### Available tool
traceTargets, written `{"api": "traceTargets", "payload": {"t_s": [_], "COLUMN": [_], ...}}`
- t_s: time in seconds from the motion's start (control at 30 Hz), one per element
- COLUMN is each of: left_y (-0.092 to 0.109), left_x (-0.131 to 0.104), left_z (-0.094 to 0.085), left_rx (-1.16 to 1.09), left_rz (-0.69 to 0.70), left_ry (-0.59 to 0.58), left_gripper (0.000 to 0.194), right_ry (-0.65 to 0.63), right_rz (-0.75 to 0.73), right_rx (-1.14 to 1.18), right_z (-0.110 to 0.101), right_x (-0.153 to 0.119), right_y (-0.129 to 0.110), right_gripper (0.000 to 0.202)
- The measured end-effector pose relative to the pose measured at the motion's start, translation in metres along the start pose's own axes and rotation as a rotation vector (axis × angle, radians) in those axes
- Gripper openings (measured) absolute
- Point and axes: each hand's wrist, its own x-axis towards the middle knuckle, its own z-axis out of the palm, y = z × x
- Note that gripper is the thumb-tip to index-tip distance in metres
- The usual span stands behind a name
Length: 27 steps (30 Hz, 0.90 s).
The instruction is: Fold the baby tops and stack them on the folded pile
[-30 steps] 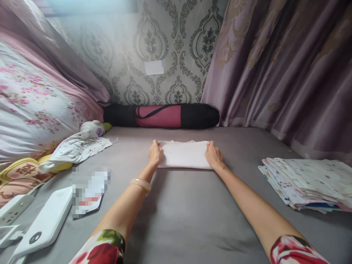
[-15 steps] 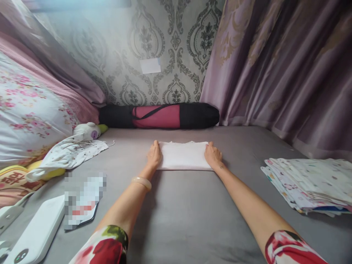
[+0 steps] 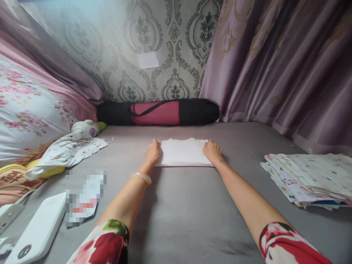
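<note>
A folded white cloth, perhaps a garment, lies as a wide flat rectangle on the grey sheet. Its far edge is slightly uneven. My left hand grips the left end, fingers curled closed around the far corner. At the opposite end, my right hand pinches the right far corner, its fingers curled as well. Both arms reach straight forward, and the fabric is held spread between them. The fingertips are partly hidden behind the knuckles and the cloth.
A stack of folded patterned cloths lies at right. To the left are a white power bank, a pixelated flat item, a power strip and a small drawstring bag. A black and pink rolled bag lies along the wall.
The view has tilted down slightly. Both hands keep their hold on the white cloth, which stays in nearly the same place and shape.
</note>
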Motion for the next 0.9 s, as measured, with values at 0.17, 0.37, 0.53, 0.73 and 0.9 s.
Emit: {"api": "traceTargets", "payload": {"t_s": [0.17, 0.37, 0.53, 0.73, 0.9], "left_y": [0.005, 0.024, 0.052, 0.061, 0.051], "left_x": [-0.011, -0.032, -0.045, -0.047, -0.044], "left_z": [-0.011, -0.012, 0.003, 0.024, 0.036], "left_rx": [0.009, 0.112, 0.041, 0.032, 0.089], "left_rz": [-0.043, 0.146, 0.39, 0.435, 0.428], "left_ry": [0.025, 0.111, 0.026, -0.052, -0.074], "left_gripper": [0.03, 0.033, 0.032, 0.04, 0.048], "right_ry": [-0.131, -0.005, 0.044, -0.15, -0.088], "right_rz": [-0.011, -0.075, -0.475, -0.666, -0.637], "right_rx": [0.036, -0.013, 0.017, 0.035, 0.057], "right_z": [-0.013, -0.023, -0.008, 0.019, 0.029], "right_x": [0.004, -0.014, -0.039, -0.048, -0.05], "right_y": [0.006, -0.005, -0.047, -0.07, -0.067], "right_gripper": [0.037, 0.038, 0.042, 0.052, 0.052]}}
